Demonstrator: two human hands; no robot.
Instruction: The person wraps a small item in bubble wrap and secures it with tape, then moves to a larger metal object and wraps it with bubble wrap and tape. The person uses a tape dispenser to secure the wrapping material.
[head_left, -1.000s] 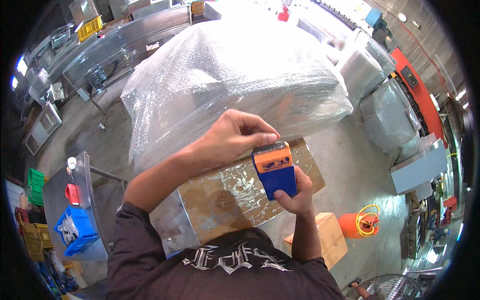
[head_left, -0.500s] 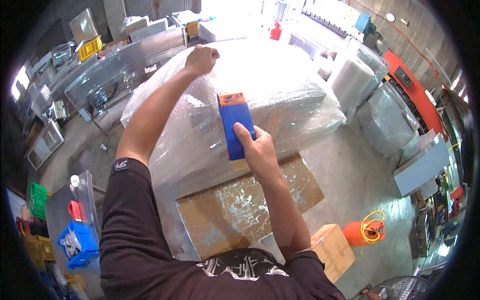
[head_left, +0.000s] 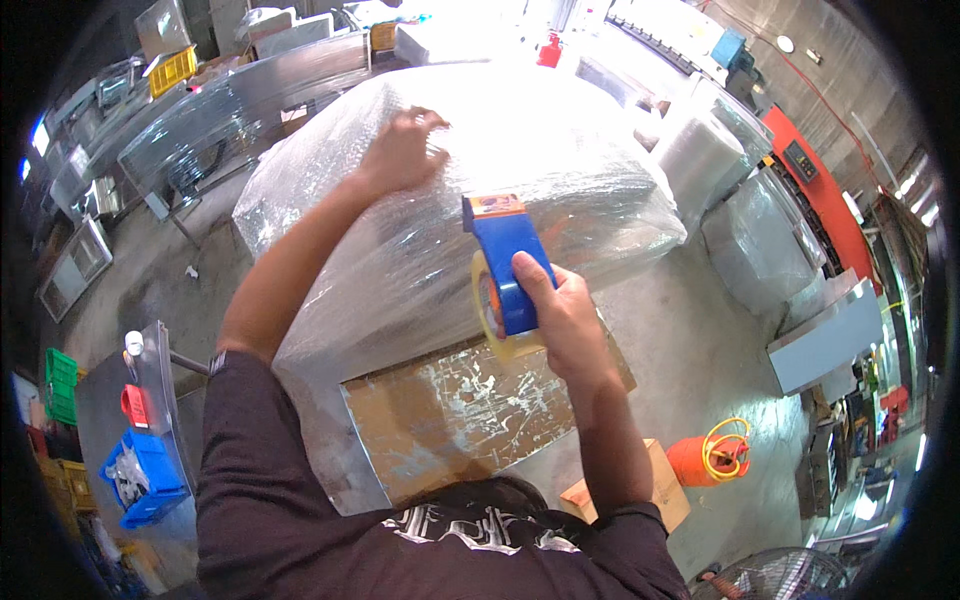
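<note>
A large bundle wrapped in clear plastic film (head_left: pixel 330 190) fills the middle of the view, its top washed out by glare. Over its upper left part is my left hand (head_left: pixel 405 150), fingers apart and a little blurred, with nothing seen in it. I cannot tell whether it touches the film. My right hand (head_left: pixel 565 315) grips a blue tape dispenser (head_left: pixel 512 255) with an orange front end, held in front of the bundle's near side. A roll of yellowish clear tape (head_left: pixel 483 300) shows along the dispenser's left side and below it.
A worn brown board (head_left: pixel 460 415) lies on the floor before me. Near my right elbow are a cardboard box (head_left: pixel 665 490) and an orange gas cylinder (head_left: pixel 700 460) with a yellow hose. A table (head_left: pixel 105 400) with a blue crate (head_left: pixel 165 490) stands left. A film roll (head_left: pixel 700 155) stands right.
My left hand's fingers have gone from closed to spread, and it has come slightly nearer. The tape dispenser has moved right and turned in my right hand, so its tape roll shows.
</note>
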